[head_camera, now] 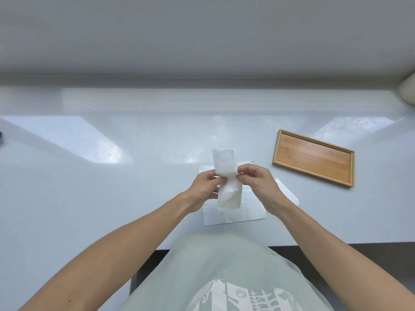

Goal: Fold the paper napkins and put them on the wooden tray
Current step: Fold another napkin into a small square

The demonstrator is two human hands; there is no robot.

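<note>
From the head view, both hands work just left of the tray (314,158), which lies bare on the table (112,187), nothing yet on its wood. The left hand (203,187) and the right hand (258,179) hold one napkin (225,176) in the air between them, already folded into a long narrow strip; each grip is narrow, thumb and fingertips pinching the strip at its middle from either side, so the strip stands up beyond the fingers and hangs down below them. Under the hands, further from the tray's near corner, flat napkins (235,213) lie spread on the table, still unfolded; a second sheet shows at an angle under the right wrist, towards the tray. How many sheets are in that layer I cannot tell. As I judge it, the task is at an early stage: the first napkin is mid-fold, probably about to be halved, none has reached the tray, and the flat ones remain to be folded.
</note>
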